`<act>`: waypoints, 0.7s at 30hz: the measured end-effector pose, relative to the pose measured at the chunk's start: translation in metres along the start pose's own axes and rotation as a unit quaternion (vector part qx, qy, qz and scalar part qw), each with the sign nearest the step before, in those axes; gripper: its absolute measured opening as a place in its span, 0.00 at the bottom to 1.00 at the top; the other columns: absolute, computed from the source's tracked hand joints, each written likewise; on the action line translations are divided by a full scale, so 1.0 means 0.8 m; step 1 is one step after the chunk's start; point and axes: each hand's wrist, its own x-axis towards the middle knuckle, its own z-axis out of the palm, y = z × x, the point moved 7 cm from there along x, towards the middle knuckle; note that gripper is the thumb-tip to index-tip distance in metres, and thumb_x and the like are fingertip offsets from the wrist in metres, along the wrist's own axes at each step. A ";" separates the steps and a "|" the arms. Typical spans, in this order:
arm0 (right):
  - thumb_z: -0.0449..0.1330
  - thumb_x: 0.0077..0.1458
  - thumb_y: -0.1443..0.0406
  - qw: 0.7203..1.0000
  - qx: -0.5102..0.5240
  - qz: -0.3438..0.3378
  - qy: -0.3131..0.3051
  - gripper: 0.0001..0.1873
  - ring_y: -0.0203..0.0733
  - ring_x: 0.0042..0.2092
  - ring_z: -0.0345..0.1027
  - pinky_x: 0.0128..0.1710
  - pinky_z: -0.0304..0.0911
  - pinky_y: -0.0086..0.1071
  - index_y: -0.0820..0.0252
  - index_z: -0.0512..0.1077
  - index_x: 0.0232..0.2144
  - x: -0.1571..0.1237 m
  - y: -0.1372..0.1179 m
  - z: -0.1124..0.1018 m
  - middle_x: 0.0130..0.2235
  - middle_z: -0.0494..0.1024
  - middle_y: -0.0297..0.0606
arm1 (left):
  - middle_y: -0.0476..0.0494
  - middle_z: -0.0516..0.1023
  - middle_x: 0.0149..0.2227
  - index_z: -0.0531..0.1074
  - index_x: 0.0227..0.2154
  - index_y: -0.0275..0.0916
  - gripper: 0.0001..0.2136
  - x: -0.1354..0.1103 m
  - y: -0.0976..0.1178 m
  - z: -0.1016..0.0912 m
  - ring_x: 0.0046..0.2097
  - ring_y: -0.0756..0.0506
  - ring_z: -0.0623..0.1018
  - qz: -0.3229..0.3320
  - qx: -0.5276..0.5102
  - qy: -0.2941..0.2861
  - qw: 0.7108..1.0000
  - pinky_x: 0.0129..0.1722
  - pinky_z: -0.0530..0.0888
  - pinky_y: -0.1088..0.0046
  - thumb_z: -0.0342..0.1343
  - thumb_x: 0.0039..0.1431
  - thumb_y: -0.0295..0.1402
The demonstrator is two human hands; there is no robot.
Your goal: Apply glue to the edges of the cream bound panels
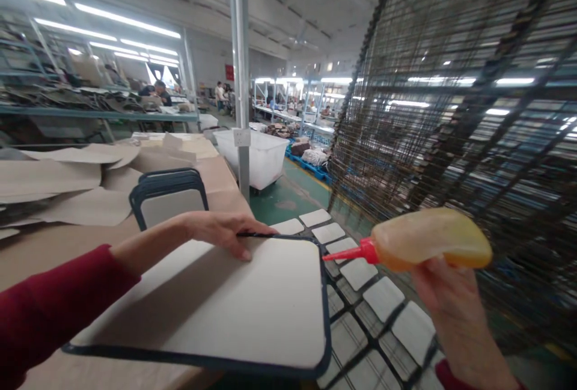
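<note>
A large cream-coloured panel (252, 306) with rounded corners and a dark blue edge band lies in front of me, overhanging the table's right side. My left hand (225, 232) grips its far edge, thumb on the top face and fingers over the rim. In my right hand (444, 285) is a squeeze bottle (428, 240) of yellowish liquid, held on its side from below. Its red nozzle points left, with the tip at or very close to the panel's right edge band; contact cannot be made out.
Dark-edged panels (171, 201) stand stacked on the table beside loose brown sheets (58, 179). Small pale pieces (383, 298) lie on a wire rack low at right. A tilted wire mesh frame (442, 107) rises above it. Beyond are a metal post (241, 47) and white bin (265, 158).
</note>
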 end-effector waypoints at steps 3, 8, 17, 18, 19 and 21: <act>0.79 0.17 0.56 0.999 -0.030 0.016 0.026 0.23 0.41 0.29 0.74 0.29 0.74 0.29 0.52 0.72 0.16 -0.004 0.007 0.016 0.26 0.78 0.34 | 0.46 0.78 0.57 0.70 0.62 0.42 0.35 -0.009 -0.008 -0.008 0.57 0.38 0.75 -0.007 -0.021 -0.003 1.000 0.55 0.70 0.73 0.69 0.50 0.43; 0.79 0.21 0.54 0.999 -0.037 0.017 0.008 0.22 0.37 0.33 0.75 0.36 0.74 0.26 0.50 0.73 0.19 -0.006 0.032 0.034 0.28 0.79 0.31 | 0.45 0.78 0.57 0.69 0.62 0.42 0.34 -0.023 -0.020 -0.011 0.55 0.37 0.76 -0.012 -0.066 -0.042 0.997 0.52 0.72 0.73 0.68 0.52 0.44; 0.79 0.25 0.56 0.998 -0.034 0.002 -0.051 0.21 0.37 0.29 0.73 0.35 0.74 0.27 0.52 0.70 0.16 0.000 0.031 0.054 0.24 0.76 0.31 | 0.44 0.80 0.54 0.73 0.60 0.42 0.32 -0.027 -0.017 -0.009 0.53 0.36 0.78 0.005 -0.084 -0.019 0.996 0.51 0.74 0.71 0.69 0.52 0.43; 0.79 0.25 0.57 0.998 -0.034 0.003 -0.055 0.21 0.37 0.29 0.73 0.35 0.74 0.27 0.52 0.70 0.15 0.001 0.030 0.054 0.24 0.77 0.32 | 0.44 0.80 0.54 0.72 0.60 0.42 0.32 -0.026 -0.015 -0.007 0.54 0.36 0.78 0.000 -0.086 -0.021 0.996 0.51 0.74 0.72 0.69 0.52 0.43; 0.78 0.26 0.57 0.998 -0.032 0.003 -0.057 0.20 0.37 0.29 0.73 0.35 0.74 0.27 0.53 0.71 0.16 0.002 0.028 0.053 0.24 0.77 0.32 | 0.45 0.80 0.54 0.72 0.61 0.42 0.33 -0.025 -0.014 -0.005 0.54 0.36 0.78 -0.004 -0.084 -0.024 0.996 0.52 0.74 0.72 0.68 0.52 0.43; 0.78 0.27 0.58 0.998 -0.028 0.008 -0.062 0.19 0.37 0.30 0.74 0.36 0.73 0.26 0.53 0.73 0.19 0.003 0.026 0.049 0.25 0.78 0.32 | 0.45 0.80 0.55 0.71 0.61 0.42 0.33 -0.023 -0.014 0.000 0.55 0.37 0.77 -0.005 -0.078 -0.031 0.996 0.52 0.73 0.72 0.68 0.53 0.44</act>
